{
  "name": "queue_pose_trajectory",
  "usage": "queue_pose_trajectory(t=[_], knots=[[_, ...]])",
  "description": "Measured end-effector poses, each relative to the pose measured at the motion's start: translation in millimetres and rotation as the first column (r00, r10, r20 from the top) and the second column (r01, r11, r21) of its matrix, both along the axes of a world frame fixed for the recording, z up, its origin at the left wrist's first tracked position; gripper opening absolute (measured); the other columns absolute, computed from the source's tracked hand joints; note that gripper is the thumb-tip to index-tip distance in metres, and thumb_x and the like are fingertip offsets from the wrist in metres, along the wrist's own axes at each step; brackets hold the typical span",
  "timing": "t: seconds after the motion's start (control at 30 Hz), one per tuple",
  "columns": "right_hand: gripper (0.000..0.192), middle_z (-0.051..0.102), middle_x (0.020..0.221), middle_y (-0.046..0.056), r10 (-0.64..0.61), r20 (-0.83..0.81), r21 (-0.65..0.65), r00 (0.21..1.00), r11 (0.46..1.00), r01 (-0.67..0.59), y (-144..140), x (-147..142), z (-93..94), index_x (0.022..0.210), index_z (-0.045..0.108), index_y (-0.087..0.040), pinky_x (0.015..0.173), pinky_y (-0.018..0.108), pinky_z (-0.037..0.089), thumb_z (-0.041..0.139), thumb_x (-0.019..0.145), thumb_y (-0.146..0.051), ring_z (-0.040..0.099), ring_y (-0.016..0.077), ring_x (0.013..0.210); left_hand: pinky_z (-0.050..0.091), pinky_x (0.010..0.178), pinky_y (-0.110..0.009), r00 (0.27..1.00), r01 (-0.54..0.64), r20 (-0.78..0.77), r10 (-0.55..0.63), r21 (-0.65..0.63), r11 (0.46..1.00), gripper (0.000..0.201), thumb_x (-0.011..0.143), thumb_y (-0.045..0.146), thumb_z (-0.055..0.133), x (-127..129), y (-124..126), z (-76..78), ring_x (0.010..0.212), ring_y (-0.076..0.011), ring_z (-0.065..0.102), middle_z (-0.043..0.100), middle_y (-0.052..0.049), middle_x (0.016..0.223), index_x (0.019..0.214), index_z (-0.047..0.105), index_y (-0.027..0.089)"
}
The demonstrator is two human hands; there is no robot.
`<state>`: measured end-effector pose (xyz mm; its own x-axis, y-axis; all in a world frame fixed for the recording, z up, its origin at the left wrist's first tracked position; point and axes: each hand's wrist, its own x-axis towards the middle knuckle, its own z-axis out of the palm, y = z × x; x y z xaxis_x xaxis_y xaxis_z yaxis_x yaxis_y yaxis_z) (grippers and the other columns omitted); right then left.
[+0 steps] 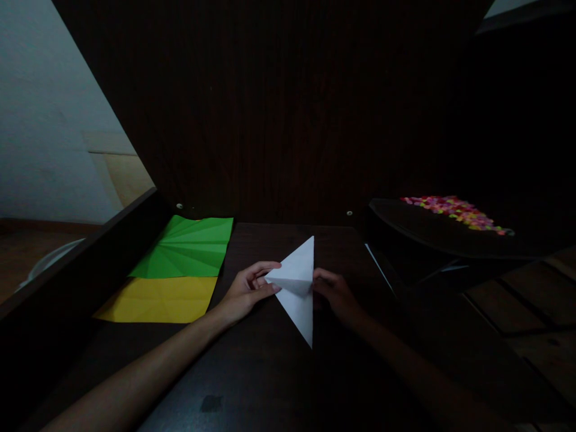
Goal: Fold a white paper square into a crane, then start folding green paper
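A white sheet of paper (294, 273), folded into a triangle with a crease across its middle, is held up over the dark table (252, 384). My left hand (249, 288) pinches the triangle's left corner between thumb and fingers. At the paper's long right edge, my right hand (335, 294) grips near the middle; some of its fingertips are hidden behind the sheet or lost in shadow. To the left of my hands lie a creased green paper (189, 246) and a yellow paper (162, 300), the green one partly overlapping the yellow.
A low dark side board (85, 258) bounds the table on the left, and a tall dark panel (270, 108) rises behind. At the right, a dark curved surface (418, 225) carries many small colourful pieces (459, 213). Wooden slats (531, 300) show below it.
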<state>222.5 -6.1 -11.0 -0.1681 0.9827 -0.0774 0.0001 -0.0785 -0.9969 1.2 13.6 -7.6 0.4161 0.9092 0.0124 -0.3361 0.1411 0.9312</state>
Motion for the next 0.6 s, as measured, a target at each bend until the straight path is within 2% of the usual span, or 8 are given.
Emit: queue_pose_trajectory(t=[0.13, 0.2, 0.27, 0.43, 0.6], knots=[[0.03, 0.055, 0.049, -0.004, 0.019, 0.043, 0.011, 0.999, 1.0, -0.02, -0.5, -1.1, 2.1, 0.068, 0.058, -0.019, 0.041, 0.022, 0.034, 0.067, 0.076, -0.046, 0.05, 0.0108, 0.041, 0.05, 0.071, -0.025, 0.975, -0.156, -0.154, 0.161, 0.047, 0.987, 0.029, 0.07, 0.034, 0.082, 0.0, 3.1, 2.2, 0.073, -0.0154, 0.065, 0.073, -0.002, 0.081, 0.089, 0.072, 0.015], [0.031, 0.054, 0.048, -0.005, 0.044, 0.067, 0.024, 0.997, 0.999, -0.046, -0.8, -1.0, 3.2, 0.069, 0.058, -0.019, 0.04, 0.022, 0.033, 0.066, 0.077, -0.048, 0.048, 0.0103, 0.039, 0.048, 0.065, -0.022, 0.954, -0.241, -0.172, 0.247, 0.054, 0.969, 0.029, 0.069, 0.039, 0.082, -0.9, 4.7, 3.1, 0.067, -0.0137, 0.062, 0.069, 0.0, 0.071, 0.079, 0.07, 0.015], [0.032, 0.053, 0.046, -0.005, 0.068, 0.099, 0.047, 0.993, 0.996, -0.073, -1.4, -0.8, 4.3, 0.069, 0.058, -0.019, 0.04, 0.022, 0.031, 0.065, 0.079, -0.048, 0.046, 0.0093, 0.038, 0.047, 0.061, -0.021, 0.947, -0.291, -0.138, 0.29, 0.011, 0.957, 0.033, 0.069, 0.044, 0.081, -1.3, 6.0, 3.4, 0.063, -0.012, 0.06, 0.067, 0.001, 0.067, 0.075, 0.067, 0.015], [0.034, 0.05, 0.045, -0.007, 0.116, 0.138, 0.081, 0.984, 0.988, -0.128, -3.9, -1.9, 4.1, 0.068, 0.055, -0.02, 0.042, 0.022, 0.031, 0.066, 0.08, -0.05, 0.044, 0.0085, 0.038, 0.052, 0.067, -0.022, 0.953, -0.289, 0.049, 0.3, -0.168, 0.943, 0.036, 0.063, 0.041, 0.086, 0.2, 8.4, 2.7, 0.067, -0.012, 0.063, 0.067, 0.001, 0.072, 0.073, 0.062, 0.015], [0.034, 0.052, 0.046, -0.005, 0.126, 0.131, 0.079, 0.983, 0.987, -0.137, -5.6, -3.7, 1.3, 0.068, 0.057, -0.019, 0.044, 0.022, 0.032, 0.067, 0.08, -0.05, 0.045, 0.0091, 0.04, 0.053, 0.066, -0.023, 0.954, -0.276, 0.062, 0.295, -0.208, 0.938, 0.038, 0.062, 0.039, 0.087, 0.7, 8.8, 2.9, 0.068, -0.0126, 0.065, 0.068, 0.0, 0.075, 0.077, 0.062, 0.014]])
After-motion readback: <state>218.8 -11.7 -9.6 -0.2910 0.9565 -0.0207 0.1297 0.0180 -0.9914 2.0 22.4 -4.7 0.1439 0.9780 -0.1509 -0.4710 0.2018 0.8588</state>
